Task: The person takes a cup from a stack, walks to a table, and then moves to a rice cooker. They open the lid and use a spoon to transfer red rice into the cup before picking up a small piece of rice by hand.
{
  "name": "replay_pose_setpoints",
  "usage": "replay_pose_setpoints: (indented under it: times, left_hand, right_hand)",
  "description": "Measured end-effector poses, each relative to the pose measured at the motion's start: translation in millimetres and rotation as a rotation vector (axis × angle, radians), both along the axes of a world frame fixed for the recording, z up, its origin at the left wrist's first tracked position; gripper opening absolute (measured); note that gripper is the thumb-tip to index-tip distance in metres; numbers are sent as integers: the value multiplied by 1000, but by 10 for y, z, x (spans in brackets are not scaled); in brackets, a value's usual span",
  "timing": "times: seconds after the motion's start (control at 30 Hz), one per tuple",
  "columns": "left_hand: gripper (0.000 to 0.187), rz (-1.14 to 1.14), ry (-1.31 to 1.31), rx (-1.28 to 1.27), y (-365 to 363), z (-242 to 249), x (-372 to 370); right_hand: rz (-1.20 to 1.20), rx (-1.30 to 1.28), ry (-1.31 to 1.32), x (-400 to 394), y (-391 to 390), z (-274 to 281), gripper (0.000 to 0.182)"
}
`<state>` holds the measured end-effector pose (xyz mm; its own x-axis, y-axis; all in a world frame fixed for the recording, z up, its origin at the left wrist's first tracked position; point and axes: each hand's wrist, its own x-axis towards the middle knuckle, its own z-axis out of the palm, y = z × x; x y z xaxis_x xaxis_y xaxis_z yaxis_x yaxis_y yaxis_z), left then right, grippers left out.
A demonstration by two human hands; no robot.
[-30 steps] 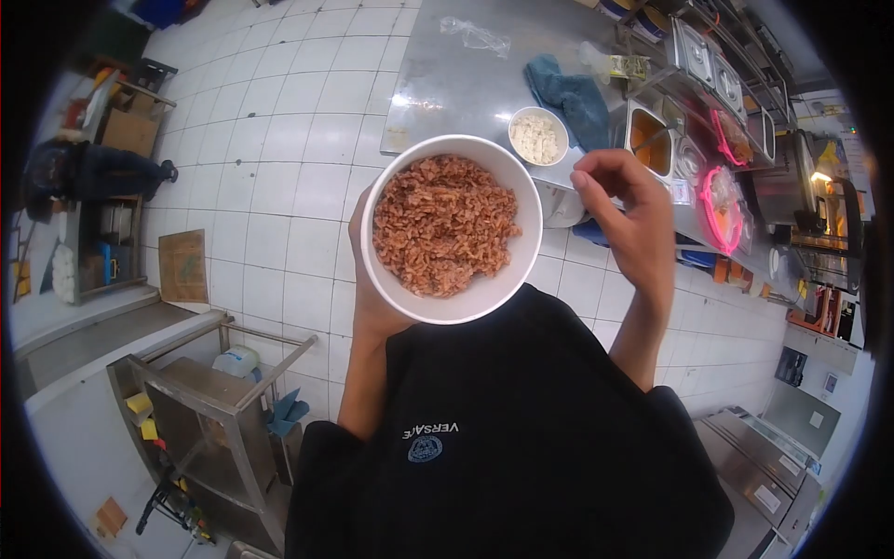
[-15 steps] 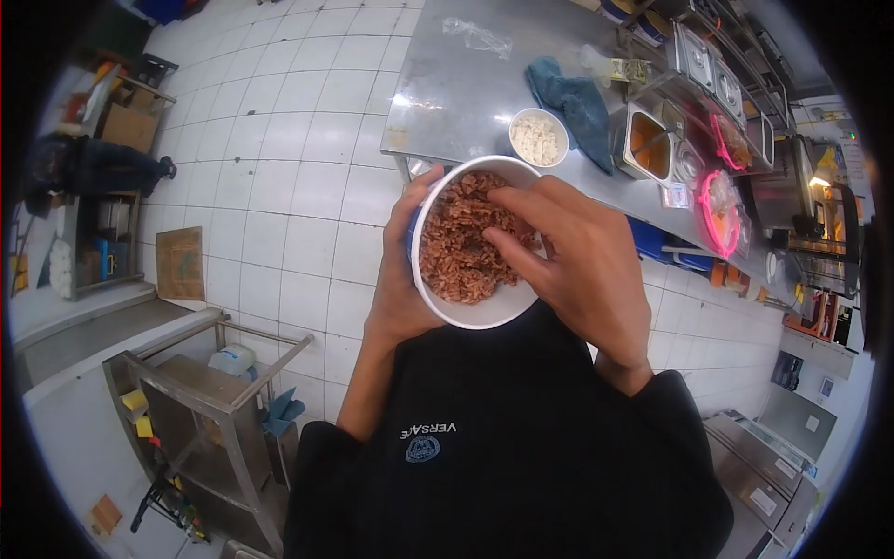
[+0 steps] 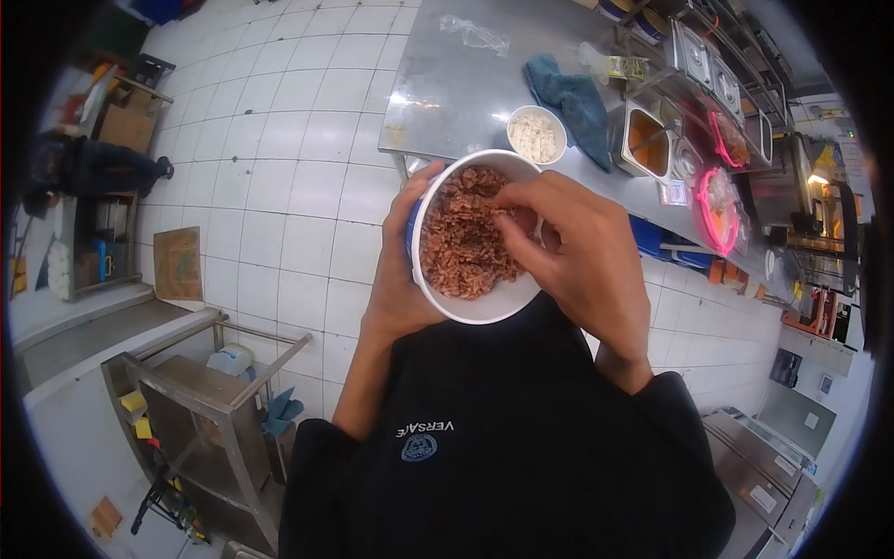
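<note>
My left hand [image 3: 396, 270] holds a white tub [image 3: 484, 310] from its left side, tilted in front of my chest. Reddish-brown shredded food [image 3: 461, 244] fills much of the tub. Over the tub's right side, my right hand [image 3: 509, 216] has its thumb and forefinger drawn together at the food, with a little of it seemingly between the tips. Just beyond the tub, a smaller white bowl of pale crumbly food [image 3: 534, 138] stands on the steel table [image 3: 447, 93], beside a blue-green cloth [image 3: 573, 101].
A steel container of orange liquid [image 3: 647, 144] and pink-rimmed containers [image 3: 717, 210] stand at the right. Clear plastic [image 3: 475, 35] lies on the table. A steel rack [image 3: 233, 396] is at lower left. Another person [image 3: 116, 168] is at the far left.
The thumb and forefinger of my right hand have come closer together and lifted slightly from the food. My left hand still holds the tub.
</note>
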<state>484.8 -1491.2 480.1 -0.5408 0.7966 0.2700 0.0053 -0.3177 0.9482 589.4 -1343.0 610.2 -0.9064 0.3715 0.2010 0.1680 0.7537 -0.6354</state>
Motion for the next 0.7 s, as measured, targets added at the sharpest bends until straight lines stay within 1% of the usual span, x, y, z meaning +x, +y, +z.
replay_pose_setpoints:
  times: [0.1,0.17,0.33,0.47,0.53,0.57,0.63,0.7]
  left_hand:
    - [123,20,-26,-5,-10,5,32]
    - [123,37,-69,1,-19,15,69]
    - [123,35,-253,-196,-92,155,100]
    - [123,57,-219,-240,-162,48,102]
    - [117,94,-202,-205,-195,-97,113]
    - [111,120,-197,-165,-197,-155,119]
    - [105,139,-196,-121,-206,-200,131]
    - [104,130,-199,-115,-191,-161,126]
  right_hand:
    - [6,-60,70,19,33,-3,13]
    - [-7,-116,37,52,46,59,13]
    - [-8,-178,65,97,92,187,12]
    - [-16,-208,119,150,155,192,12]
    - [-13,-213,144,157,185,191,13]
    - [-13,-219,151,158,197,190,13]
    - [-17,-231,160,168,208,185,14]
    - [-23,-243,167,177,206,179,14]
